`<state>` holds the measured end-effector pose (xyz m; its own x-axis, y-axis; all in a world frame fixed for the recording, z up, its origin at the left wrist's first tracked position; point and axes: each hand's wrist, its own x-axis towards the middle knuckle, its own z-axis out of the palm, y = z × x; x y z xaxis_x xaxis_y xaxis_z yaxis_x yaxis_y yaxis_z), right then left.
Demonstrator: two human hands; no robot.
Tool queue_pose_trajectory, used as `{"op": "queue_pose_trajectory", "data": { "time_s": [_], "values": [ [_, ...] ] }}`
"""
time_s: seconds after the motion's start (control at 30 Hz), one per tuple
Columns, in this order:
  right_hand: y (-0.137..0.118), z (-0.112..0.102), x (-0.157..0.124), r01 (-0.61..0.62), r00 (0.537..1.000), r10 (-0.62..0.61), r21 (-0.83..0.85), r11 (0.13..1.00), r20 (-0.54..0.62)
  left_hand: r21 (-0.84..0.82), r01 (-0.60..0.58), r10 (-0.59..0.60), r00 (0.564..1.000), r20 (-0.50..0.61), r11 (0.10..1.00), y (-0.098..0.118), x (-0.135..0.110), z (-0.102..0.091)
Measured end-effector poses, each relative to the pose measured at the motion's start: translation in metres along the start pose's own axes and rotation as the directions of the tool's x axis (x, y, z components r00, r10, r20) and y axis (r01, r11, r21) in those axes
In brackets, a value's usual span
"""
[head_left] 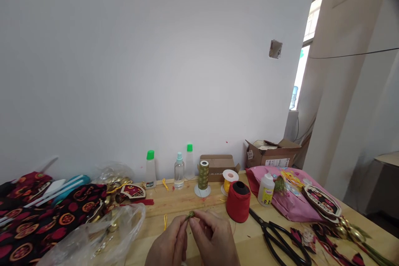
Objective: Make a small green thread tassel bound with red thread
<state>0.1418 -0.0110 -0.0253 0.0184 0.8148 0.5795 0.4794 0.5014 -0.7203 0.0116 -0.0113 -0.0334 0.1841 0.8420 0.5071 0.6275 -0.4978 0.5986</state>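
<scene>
My left hand (pixel 170 245) and my right hand (pixel 215 239) meet low at the frame's bottom centre, over the wooden table (pixel 187 203). Their fingertips pinch together on a small green tuft of thread (pixel 190 215). Both hands are closed around it. A big red thread spool (pixel 238 201) stands just right of my right hand. Black scissors (pixel 280 239) lie further right.
A gold-green spool (pixel 203 176), a yellow spool (pixel 230 178), green-capped bottles (pixel 150 169) and a small spray bottle (pixel 178 171) line the wall. Patterned red-black fabric (pixel 46 220) and a clear plastic bag (pixel 102 237) lie left. A pink bag (pixel 293 201), glue bottle (pixel 266 190) and cardboard box (pixel 271 154) sit right.
</scene>
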Motion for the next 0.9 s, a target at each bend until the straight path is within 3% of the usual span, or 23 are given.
{"op": "queue_pose_trajectory", "data": {
  "time_s": [0.1, 0.2, 0.27, 0.37, 0.5, 0.67, 0.9],
  "values": [
    [0.0, 0.0, 0.001, -0.218, 0.974, 0.194, 0.261, 0.94, 0.117, 0.097, -0.171, 0.174, 0.984, -0.023, 0.98, -0.007, 0.0, -0.001],
    [-0.005, -0.004, 0.005, -0.433, 0.902, 0.373, 0.464, 0.773, 0.22, 0.193, -0.291, 0.305, 0.951, -0.052, 0.937, -0.01, 0.001, -0.002],
    [-0.01, -0.008, 0.008, -0.492, 0.87, 0.421, 0.53, 0.691, 0.258, 0.234, -0.323, 0.346, 0.936, -0.066, 0.917, -0.01, 0.001, -0.002],
    [-0.015, -0.012, 0.012, -0.512, 0.855, 0.439, 0.575, 0.638, 0.274, 0.272, -0.407, 0.431, 0.902, -0.033, 0.872, -0.008, 0.0, -0.002],
    [-0.013, -0.011, 0.013, -0.518, 0.846, 0.484, 0.555, 0.651, 0.222, 0.303, -0.475, 0.5, 0.866, -0.007, 0.826, -0.007, 0.001, 0.001],
    [-0.01, -0.009, 0.012, -0.538, 0.822, 0.54, 0.555, 0.634, 0.18, 0.401, -0.574, 0.635, 0.772, -0.023, 0.714, 0.0, 0.005, 0.003],
    [-0.005, -0.007, 0.011, -0.577, 0.802, 0.545, 0.554, 0.6, 0.244, 0.454, -0.564, 0.629, 0.777, 0.01, 0.69, 0.003, 0.007, 0.002]
  ]
}}
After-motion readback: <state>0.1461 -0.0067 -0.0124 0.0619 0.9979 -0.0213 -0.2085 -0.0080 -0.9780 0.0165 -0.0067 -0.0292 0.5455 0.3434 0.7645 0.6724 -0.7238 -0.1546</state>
